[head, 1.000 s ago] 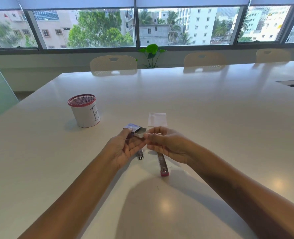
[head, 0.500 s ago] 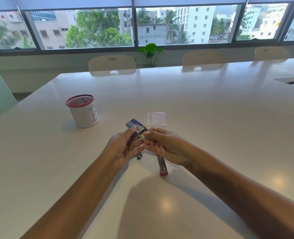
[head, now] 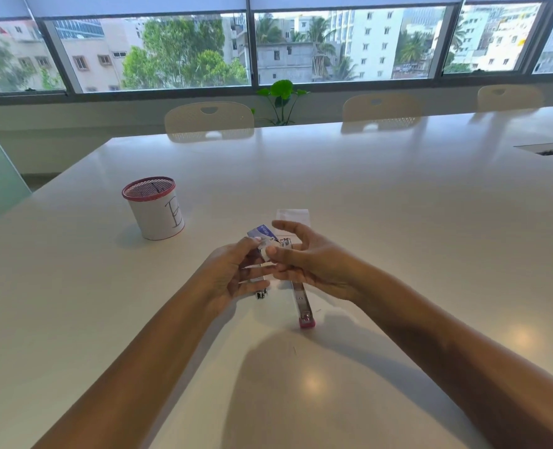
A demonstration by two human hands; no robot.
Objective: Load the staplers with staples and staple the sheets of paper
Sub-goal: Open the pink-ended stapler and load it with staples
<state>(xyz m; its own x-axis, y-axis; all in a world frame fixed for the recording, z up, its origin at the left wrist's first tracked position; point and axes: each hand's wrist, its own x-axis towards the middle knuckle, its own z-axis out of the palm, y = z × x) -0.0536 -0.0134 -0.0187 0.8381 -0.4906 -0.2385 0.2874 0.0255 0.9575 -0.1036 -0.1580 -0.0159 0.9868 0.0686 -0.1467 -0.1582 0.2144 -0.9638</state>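
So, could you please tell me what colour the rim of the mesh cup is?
The mesh cup has a red rim above a white paper wrap, clearest in the head view.
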